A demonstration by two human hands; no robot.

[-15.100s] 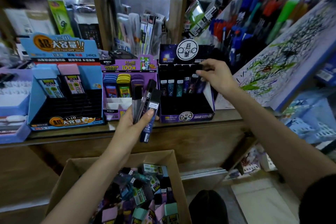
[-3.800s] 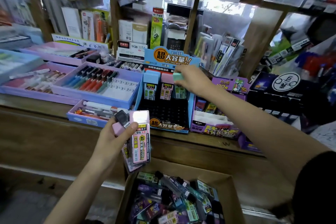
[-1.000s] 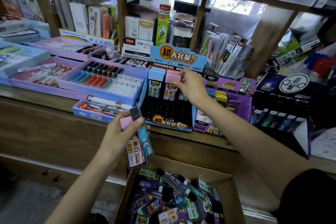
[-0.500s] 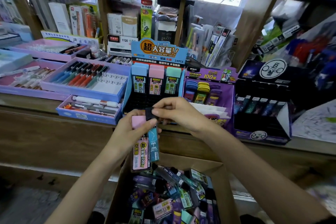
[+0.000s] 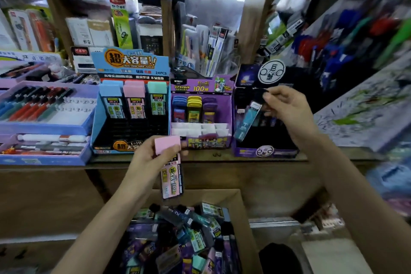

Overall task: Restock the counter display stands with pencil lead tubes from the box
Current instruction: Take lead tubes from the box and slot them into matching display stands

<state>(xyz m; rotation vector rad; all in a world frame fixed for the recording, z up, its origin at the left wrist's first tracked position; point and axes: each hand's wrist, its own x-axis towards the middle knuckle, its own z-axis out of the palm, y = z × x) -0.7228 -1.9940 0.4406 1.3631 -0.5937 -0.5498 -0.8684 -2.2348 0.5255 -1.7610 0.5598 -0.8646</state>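
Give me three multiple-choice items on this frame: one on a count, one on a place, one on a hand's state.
1. How many wide tubes stand in the blue stand? A one; B three; C six.
2. The right hand holds the slim teal tube in front of: A the blue stand; B the dark purple stand; C neither stand.
3. The left hand: A lies open; B grips a pink-capped tube; C is out of view.
Answers: 1 B, blue, pink and green caps stand side by side. 2 B, the tube hangs before its dark slots. 3 B, it clasps the tube just below the cap.
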